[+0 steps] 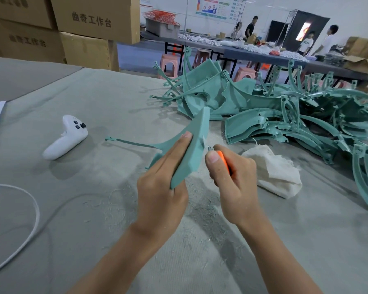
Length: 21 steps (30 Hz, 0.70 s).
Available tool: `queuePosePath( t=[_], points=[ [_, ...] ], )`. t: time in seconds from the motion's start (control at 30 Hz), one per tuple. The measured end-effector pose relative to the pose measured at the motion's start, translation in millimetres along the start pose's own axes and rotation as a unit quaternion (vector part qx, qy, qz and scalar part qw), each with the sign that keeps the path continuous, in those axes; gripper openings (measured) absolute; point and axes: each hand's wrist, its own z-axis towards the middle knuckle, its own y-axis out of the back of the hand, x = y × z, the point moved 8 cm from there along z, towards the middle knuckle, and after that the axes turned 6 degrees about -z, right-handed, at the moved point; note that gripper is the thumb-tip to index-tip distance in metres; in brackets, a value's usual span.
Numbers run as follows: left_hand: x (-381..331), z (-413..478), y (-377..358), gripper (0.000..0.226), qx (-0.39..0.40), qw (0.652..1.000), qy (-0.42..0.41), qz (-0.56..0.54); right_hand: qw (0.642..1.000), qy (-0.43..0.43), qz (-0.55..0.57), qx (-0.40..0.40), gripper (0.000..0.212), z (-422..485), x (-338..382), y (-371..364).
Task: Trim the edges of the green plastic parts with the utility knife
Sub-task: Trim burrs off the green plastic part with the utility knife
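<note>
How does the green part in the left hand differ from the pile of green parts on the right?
The held green part is gripped by the left hand; the pile of green parts lies on the table, untouched. The held green part is one piece; the pile is many, tangled. The utility knife in the right hand is beside the held part's edge, away from the pile. Both are green plastic with curved shapes.

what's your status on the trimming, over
Left hand holds green part. Right hand grips utility knife beside its edge. Nothing blocking the cut.
</note>
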Motion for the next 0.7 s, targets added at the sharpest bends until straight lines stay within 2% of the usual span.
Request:
queuePosePath(
  t=[0.17,0.3,0.5,0.7],
  points=[
    [-10.1,-3.8,-6.4,0.055,0.027,0.999,-0.045,-0.002,0.998,-0.05,0.006,-0.025,0.06,4.3,-12.2,8.7],
    [-0.1,-2.4,-4.6,0.05,0.01,1.0,0.01,-0.019,1.0,0.003,0.015,0.002,0.059,-0.6,2.8,-1.9],
    [6.6,1.9,-1.0,0.056,-0.005,1.0,0.027,0.007,0.998,0.037,0.023,0.034,0.051,-5.0,15.5,-12.3],
    [2.9,-0.5,-1.1,0.056,-0.002,1.0,-0.004,0.003,0.999,-0.022,0.023,0.012,0.067,-0.9,2.3,-4.3]
  ],
)
